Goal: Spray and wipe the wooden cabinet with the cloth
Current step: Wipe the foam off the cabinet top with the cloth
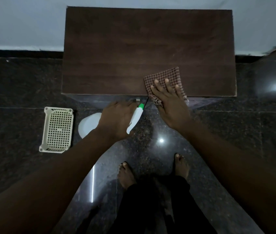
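Looking straight down here. The wooden cabinet [134, 51] top is a dark rectangle, long axis running 9 to 3 o'clock, back edge against the pale wall [24, 22]. The checked brown cloth [166, 78] sits at the cabinet's 5 o'clock corner, one corner drooping over the front edge. The right hand [169, 100] lies flat on it, fingers spread apart.

The left hand [117, 119] is wrapped around the spray bottle [90, 124], just in front of the cabinet's front edge; the green nozzle [141, 105] points toward 1 o'clock. No readable label.

Most of the cabinet top, from 9 to 12, is bare. A cream basket [57, 129] sits on the dark floor [15, 90] at 9 o'clock of the bottle.
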Demonstrator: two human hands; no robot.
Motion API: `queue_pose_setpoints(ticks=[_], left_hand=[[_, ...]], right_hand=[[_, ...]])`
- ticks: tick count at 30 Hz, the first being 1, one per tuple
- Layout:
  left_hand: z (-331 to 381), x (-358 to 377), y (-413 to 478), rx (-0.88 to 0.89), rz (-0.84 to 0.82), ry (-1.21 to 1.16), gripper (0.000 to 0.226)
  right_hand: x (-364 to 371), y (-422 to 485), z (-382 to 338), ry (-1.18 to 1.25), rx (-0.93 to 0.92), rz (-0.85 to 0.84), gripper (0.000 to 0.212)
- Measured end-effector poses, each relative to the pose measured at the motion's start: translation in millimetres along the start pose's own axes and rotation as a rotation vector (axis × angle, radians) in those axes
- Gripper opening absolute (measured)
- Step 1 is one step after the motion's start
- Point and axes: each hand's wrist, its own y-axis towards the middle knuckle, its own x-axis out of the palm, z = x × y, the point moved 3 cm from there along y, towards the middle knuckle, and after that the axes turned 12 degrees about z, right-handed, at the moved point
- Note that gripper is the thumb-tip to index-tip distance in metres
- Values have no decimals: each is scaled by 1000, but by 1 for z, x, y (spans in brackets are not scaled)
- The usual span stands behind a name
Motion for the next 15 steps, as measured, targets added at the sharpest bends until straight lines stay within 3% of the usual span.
queue_pose_setpoints(ticks=[4, 6, 9, 12, 15], left_hand=[[-20, -4, -2, 1, 46, 3, 21], [-26, -7, -3, 3, 57, -48, 27], [-36, -11, 0, -9, 86, -114, 37], [-53, -3, -1, -8, 12, -105, 7], [-61, 2, -2, -31, -5, -14, 15]], right_hand=[[11, 11, -23, -9, -72, -30, 54], [13, 16, -23, 0, -84, -20, 53], [9, 20, -14, -12, -47, 41, 57], [10, 26, -15, -29, 81, 91, 58], [18, 26, -36, -25, 94, 103, 59]])
